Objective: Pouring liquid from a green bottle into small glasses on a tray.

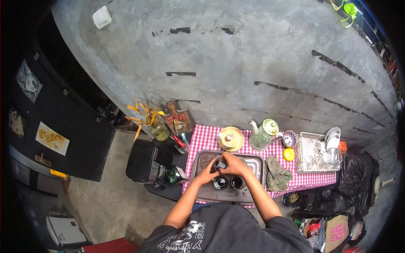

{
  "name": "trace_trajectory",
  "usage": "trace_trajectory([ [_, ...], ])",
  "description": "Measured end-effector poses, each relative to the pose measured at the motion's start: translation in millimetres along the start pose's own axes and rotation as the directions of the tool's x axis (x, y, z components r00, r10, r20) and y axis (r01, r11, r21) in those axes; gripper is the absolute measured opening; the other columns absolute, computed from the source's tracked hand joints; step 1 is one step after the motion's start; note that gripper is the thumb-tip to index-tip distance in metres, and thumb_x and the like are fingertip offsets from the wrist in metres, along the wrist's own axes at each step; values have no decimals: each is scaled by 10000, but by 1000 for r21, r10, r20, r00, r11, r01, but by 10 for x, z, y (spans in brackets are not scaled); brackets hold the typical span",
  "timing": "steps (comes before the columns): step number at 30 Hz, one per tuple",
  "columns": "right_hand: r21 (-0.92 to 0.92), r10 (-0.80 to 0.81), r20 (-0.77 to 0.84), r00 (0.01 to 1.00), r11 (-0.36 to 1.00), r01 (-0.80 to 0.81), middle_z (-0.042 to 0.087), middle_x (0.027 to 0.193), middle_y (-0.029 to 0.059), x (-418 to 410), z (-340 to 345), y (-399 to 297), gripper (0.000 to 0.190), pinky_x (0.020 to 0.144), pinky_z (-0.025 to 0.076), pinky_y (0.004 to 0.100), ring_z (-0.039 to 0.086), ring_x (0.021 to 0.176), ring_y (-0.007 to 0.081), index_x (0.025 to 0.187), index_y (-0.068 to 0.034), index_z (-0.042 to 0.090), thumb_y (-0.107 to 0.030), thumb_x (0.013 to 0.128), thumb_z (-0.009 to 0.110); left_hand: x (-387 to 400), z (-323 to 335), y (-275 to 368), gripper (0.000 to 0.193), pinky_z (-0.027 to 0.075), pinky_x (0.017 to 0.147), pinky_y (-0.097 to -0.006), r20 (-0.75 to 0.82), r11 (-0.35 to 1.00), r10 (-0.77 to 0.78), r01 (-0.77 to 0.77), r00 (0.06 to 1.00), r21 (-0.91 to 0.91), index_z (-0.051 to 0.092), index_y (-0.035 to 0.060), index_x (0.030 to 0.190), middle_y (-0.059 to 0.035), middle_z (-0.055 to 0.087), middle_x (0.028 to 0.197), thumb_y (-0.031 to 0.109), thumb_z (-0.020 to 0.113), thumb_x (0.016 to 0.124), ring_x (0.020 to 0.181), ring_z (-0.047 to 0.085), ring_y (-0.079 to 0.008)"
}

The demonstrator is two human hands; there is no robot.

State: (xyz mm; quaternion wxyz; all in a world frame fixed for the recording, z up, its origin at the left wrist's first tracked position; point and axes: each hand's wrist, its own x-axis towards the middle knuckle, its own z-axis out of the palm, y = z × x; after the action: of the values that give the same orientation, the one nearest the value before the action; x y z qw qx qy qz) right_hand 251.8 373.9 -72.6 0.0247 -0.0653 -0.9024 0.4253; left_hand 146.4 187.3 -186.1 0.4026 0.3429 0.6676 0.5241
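Note:
Both hands close around a dark cup or glass above a brown tray. My left hand grips its left side, and my right hand wraps its far and right side. The fingers partly hide the cup, and something grey shows within its rim. Just nearer to me stand two more dark vessels, the left one below my fingers and the right one below my right wrist. Dark contents with bright reflections show in both. They rest upright on the tray.
Behind the tray are a lidded cup on a saucer and a green enamel teapot. A cloth, a yellow round object and a dish basket stand rightward. Leftward are a green bottle and a black bin.

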Motion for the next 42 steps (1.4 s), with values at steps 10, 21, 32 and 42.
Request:
trace_trajectory([
  [10,-30,-39,-30,999,999,38,616,948,186,24,-11,40,517,791,492,417,618,911,360,999,-9,543,-225,635,841,4,-4,230,869,374,1122,-372,23,999,-23,24,999,-43,252,85,1565,-191,452,1489,215,768,878,1377,451,-252],
  [21,-6,-27,-11,1000,1000,27,623,941,184,38,0,51,507,789,495,408,623,902,348,1002,-6,552,-205,621,820,17,-7,92,865,411,1102,-403,29,997,11,-13,1000,71,180,95,1587,-179,420,1508,167,727,920,1361,466,-272],
  [32,-31,-20,23,1000,999,21,619,975,198,41,-26,8,523,816,490,427,615,942,369,997,4,550,-215,615,833,-10,5,116,875,383,1115,-387,3,998,-35,35,999,59,227,114,1579,-189,431,1512,238,754,891,1383,446,-272],
  [42,-23,-34,6,999,999,34,625,974,195,58,-14,29,532,808,493,412,620,928,355,1020,4,553,-221,624,829,30,-8,87,890,360,1131,-377,5,1000,-26,25,1000,17,261,98,1568,-206,429,1517,305,773,870,1404,427,-280],
])
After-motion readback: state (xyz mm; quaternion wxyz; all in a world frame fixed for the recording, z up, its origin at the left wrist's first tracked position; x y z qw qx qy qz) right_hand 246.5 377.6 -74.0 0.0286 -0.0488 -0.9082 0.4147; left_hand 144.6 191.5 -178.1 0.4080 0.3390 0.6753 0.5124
